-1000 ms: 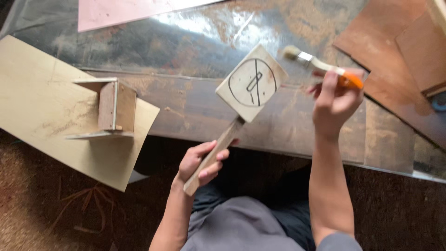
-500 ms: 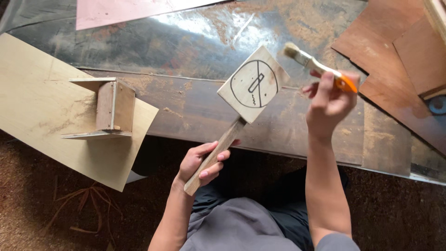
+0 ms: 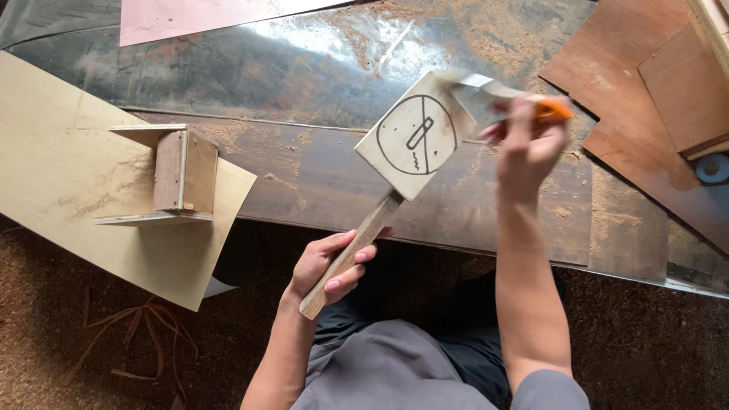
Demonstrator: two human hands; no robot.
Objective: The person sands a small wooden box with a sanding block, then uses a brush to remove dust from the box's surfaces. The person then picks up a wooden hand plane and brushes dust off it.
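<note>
My left hand (image 3: pixel 328 264) is gripping the sign (image 3: pixel 416 135) handle; my right hand (image 3: pixel 526 144), at three o'clock, is pinching a brush (image 3: pixel 493 97).

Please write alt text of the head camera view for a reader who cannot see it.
The left hand holds a square pale wooden sign on a stick handle, while the right hand sweeps a blurred orange-handled paintbrush at its upper edge. A small plywood box sits on a pale board to the left.

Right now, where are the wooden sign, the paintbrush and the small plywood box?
wooden sign (image 3: pixel 414 137), head view, on the square face.
paintbrush (image 3: pixel 548 110), head view, on the orange handle.
small plywood box (image 3: pixel 186 171), head view, on its top panel.
</note>
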